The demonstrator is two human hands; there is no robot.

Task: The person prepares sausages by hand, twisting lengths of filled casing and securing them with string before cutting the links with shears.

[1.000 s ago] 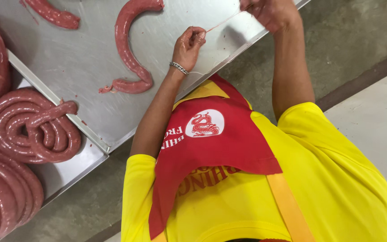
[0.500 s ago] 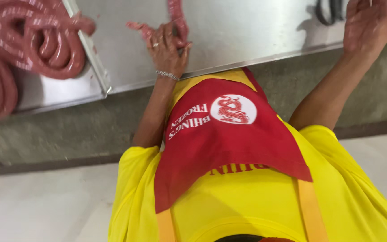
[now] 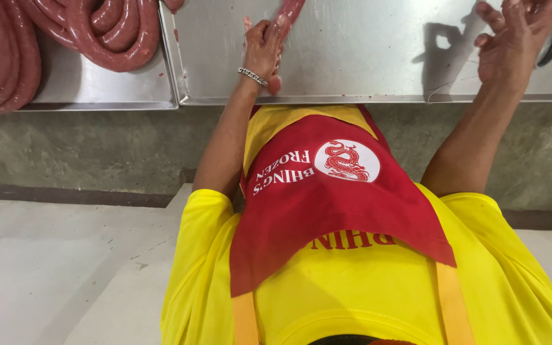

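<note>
The left hand (image 3: 264,52), a bracelet at its wrist, is closed around the end of a sausage (image 3: 289,9) near the front edge of the steel worktop (image 3: 352,57); the rest of the sausage is cut off at the top. The right hand (image 3: 512,45) is held well apart near the right end, fingers loosely spread; whether it pinches a string is hard to make out. Coiled sausages (image 3: 97,32) lie on a tray (image 3: 97,96) at the left, partly out of view.
</note>
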